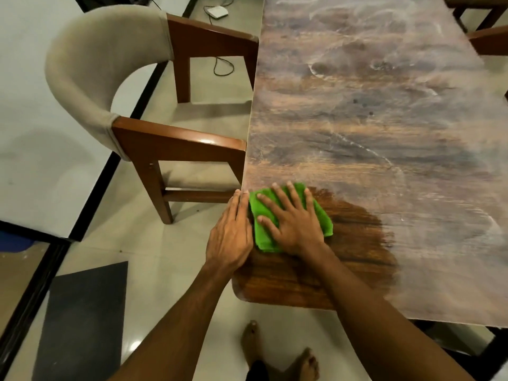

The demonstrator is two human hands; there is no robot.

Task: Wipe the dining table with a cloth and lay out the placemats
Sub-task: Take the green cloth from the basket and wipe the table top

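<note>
Here, green cloth under right hand, fingers spread, left hand flat beside it on table edge.

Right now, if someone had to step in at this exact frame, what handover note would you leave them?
Left hand: fingers straight, lying along the left edge of the table beside the cloth, holding nothing.
Right hand: flat, fingers spread, pressing the folded green cloth onto the table near its near-left corner.
Done: only a darker patch at that corner looks wiped.
Left: the rest of the top shows a pale, smeared film and needs wiping. No placemats are in view, so they need fetching and laying out.
</note>
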